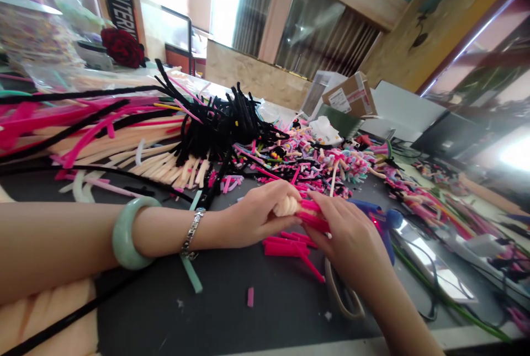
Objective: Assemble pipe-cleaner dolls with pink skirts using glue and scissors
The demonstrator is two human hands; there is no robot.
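Above the dark table, my left hand is closed around a cream coiled piece. From its right side extend bright pink strips, which my right hand pinches between thumb and fingers. The two hands nearly meet at this piece. Just below them lies a small pile of pink strips. Beside my right hand is a blue tool with a small red light, partly hidden by that hand.
Black fuzzy stems and cream stems heap up at the back left. Many colourful short pieces spread behind my hands. A cardboard box stands farther back. Cables and a white power strip lie at the right.
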